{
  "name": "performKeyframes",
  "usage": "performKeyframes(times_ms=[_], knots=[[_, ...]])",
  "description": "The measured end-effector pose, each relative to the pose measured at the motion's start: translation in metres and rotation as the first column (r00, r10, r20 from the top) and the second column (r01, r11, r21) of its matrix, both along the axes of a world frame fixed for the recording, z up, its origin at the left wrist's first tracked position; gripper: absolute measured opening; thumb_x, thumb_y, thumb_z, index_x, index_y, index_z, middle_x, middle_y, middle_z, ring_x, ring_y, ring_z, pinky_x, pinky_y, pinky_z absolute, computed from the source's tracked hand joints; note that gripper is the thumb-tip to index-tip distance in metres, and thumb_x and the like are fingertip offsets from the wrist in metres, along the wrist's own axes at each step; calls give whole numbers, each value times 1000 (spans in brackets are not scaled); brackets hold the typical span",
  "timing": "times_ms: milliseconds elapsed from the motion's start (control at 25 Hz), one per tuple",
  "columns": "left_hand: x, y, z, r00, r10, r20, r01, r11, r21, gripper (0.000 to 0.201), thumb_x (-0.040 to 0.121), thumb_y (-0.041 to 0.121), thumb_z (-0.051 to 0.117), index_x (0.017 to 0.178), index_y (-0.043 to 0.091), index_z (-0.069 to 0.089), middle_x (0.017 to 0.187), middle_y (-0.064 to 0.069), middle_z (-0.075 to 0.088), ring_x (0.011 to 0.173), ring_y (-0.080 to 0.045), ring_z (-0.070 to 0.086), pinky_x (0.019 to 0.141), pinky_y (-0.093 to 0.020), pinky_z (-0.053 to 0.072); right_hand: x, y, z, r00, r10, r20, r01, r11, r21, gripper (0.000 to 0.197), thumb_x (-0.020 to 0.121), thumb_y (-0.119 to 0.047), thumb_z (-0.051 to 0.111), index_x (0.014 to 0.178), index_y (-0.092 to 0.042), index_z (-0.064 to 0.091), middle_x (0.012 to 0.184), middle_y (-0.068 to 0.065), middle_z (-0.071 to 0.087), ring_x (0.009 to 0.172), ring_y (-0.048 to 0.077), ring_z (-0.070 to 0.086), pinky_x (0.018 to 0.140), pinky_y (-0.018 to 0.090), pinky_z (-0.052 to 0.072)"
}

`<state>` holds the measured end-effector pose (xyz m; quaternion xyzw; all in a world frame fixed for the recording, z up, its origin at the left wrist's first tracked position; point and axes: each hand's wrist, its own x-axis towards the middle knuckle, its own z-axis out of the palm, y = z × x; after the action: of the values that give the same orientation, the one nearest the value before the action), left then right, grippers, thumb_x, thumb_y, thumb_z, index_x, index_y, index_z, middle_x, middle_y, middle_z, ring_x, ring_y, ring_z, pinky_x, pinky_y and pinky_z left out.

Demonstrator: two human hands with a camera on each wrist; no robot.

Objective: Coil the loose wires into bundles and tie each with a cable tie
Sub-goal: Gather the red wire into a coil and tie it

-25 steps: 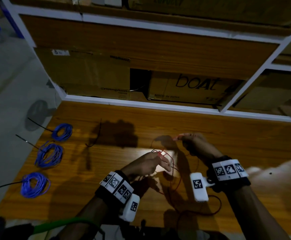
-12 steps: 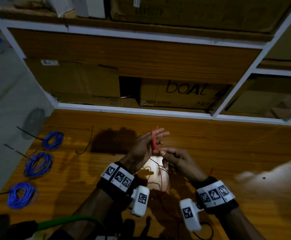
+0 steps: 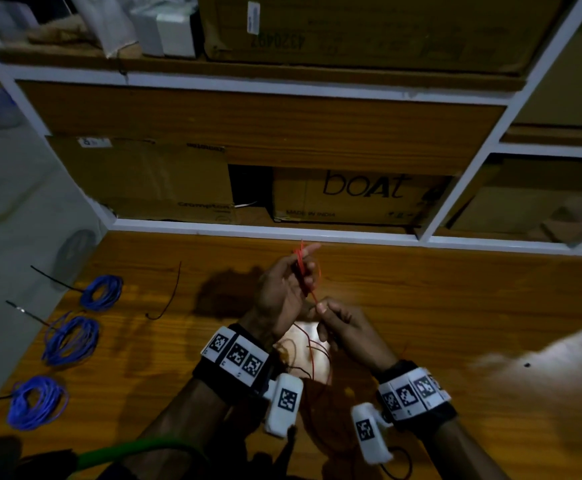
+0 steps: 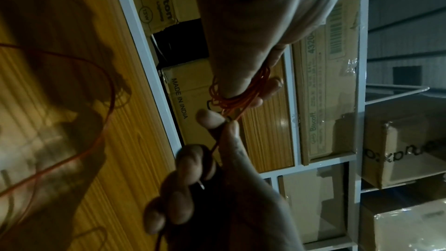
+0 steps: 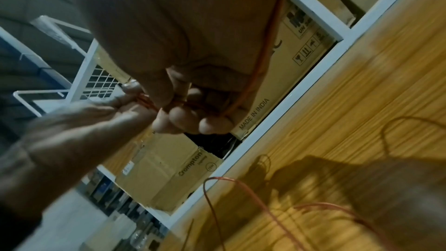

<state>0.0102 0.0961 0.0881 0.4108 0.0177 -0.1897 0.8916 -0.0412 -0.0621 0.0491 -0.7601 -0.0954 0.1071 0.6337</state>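
Note:
A thin red wire point(image 3: 302, 271) is wound in several small loops round the fingers of my left hand point(image 3: 303, 268), held above the wooden table point(image 3: 455, 306). In the left wrist view the thumb pins the red wire coil point(image 4: 237, 98) against the fingers. Just below, my right hand point(image 3: 320, 308) pinches the strand leading off the coil between thumb and forefinger point(image 4: 210, 119). The rest of the red wire point(image 3: 312, 358) hangs down and lies in loose loops point(image 5: 217, 207) on the table between my wrists. A loose black cable tie point(image 3: 170, 292) lies on the table to the left.
Three blue wire bundles point(image 3: 102, 292) point(image 3: 71, 337) point(image 3: 36, 401), each with a black tie tail, lie along the table's left edge. Behind the table a white-framed shelf point(image 3: 265, 230) holds cardboard boxes point(image 3: 358, 195). A green cable point(image 3: 137, 452) crosses at bottom left.
Both hands have risen off the table and come together. My right hand swung in from the right to just below the left, and the wire is now looped round the left fingers.

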Motion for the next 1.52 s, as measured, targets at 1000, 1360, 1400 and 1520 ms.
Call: performKeyframes(times_ms=[1000, 1360, 1400, 1520], knots=[[-37, 10, -20, 911, -409, 52, 316, 774, 549, 48, 109, 24, 24, 131, -5, 55, 109, -22, 72, 49, -10, 34, 51, -24, 27, 22, -39, 48, 901, -153, -406, 224, 965, 134, 25, 105, -20, 43, 113, -11, 66, 68, -5, 51, 51, 11, 29, 43, 24, 18], [-27, 8, -6, 997, -46, -66, 54, 989, 137, 44, 107, 27, 31, 131, 1, 57, 105, -14, 72, 80, -18, 68, 64, -27, 56, -12, -2, 46, 977, -119, -176, 141, 983, 121, 22, 102, -24, 53, 103, -9, 70, 77, 3, 69, 55, 10, 52, 49, 20, 36], [-27, 7, -4, 996, -31, -81, 37, 997, 69, 45, 107, 28, 30, 133, 2, 55, 108, -14, 72, 83, -18, 67, 66, -27, 57, -13, -1, 41, 977, -122, -177, 144, 982, 119, 26, 100, -28, 55, 101, -7, 70, 78, 6, 70, 54, 11, 53, 48, 21, 38], [-22, 4, -4, 990, 83, -110, -88, 995, -42, 46, 106, 31, 30, 137, 5, 50, 108, -11, 70, 78, -14, 58, 69, -24, 49, -19, 5, 23, 986, -101, -133, 105, 994, 27, 40, 95, -46, 54, 89, -10, 72, 66, 7, 64, 44, 9, 47, 45, 21, 34]])
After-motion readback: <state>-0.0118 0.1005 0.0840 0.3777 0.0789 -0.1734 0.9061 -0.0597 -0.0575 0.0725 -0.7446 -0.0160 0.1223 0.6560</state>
